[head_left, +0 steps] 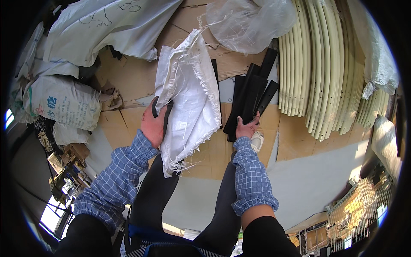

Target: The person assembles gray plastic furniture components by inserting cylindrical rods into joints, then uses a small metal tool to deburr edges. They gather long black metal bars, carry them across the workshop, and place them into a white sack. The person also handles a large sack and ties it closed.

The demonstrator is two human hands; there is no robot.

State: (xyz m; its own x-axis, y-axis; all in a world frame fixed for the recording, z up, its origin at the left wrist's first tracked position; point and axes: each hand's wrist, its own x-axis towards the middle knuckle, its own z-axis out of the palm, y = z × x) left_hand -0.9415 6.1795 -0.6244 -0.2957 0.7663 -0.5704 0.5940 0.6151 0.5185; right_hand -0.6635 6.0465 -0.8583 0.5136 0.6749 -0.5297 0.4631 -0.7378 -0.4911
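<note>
My left hand (155,124), in what looks like a reddish glove with a dark palm, pinches the left edge of a white woven sack (192,103). The sack hangs partly open, with frayed threads along its cut edges. To its right, my right hand (248,126) is closed around the near end of a bundle of black flat strips (252,92). Several of these strips lie fanned over one another on the cardboard. Part of my right hand's grip is hidden. Another dark strip (217,77) shows just behind the sack's right edge.
Long cream curved slats (314,73) with holes are stacked at the right. Clear plastic film (252,25) lies at the far side. Filled white sacks (64,103) sit at the left, under a white sheet (107,25). Flattened cardboard (205,150) covers the floor. A wire cage (351,218) stands lower right.
</note>
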